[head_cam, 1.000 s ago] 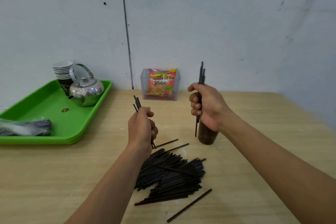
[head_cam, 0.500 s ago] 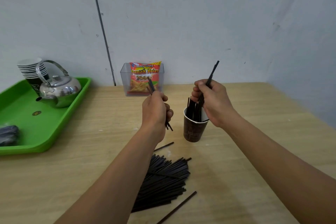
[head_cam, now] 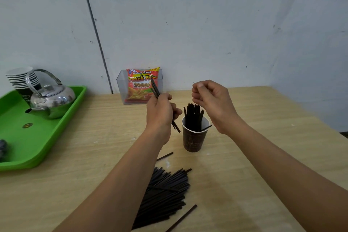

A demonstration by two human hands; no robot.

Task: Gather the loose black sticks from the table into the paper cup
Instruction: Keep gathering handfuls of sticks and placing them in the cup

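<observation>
A dark brown paper cup (head_cam: 194, 138) stands upright on the wooden table, with several black sticks (head_cam: 194, 117) standing in it. My left hand (head_cam: 160, 113) grips a few black sticks (head_cam: 155, 88) just left of the cup; their ends poke out above and below my fist. My right hand (head_cam: 212, 103) hovers above and right of the cup, fingers loosely curled, holding nothing. A large pile of loose black sticks (head_cam: 165, 192) lies on the table in front of the cup, partly hidden by my left forearm. Single sticks lie apart from the pile (head_cam: 181, 217).
A green tray (head_cam: 28, 143) at the left holds a steel kettle (head_cam: 51, 100) and a stack of paper cups (head_cam: 21, 79). A clear box with a snack packet (head_cam: 140, 86) stands against the wall. The table's right edge (head_cam: 308, 124) is near.
My right hand has let go of its sticks, which now stand in the cup, and has lifted away with nothing in it. My left hand still holds its sticks, closer to the cup.
</observation>
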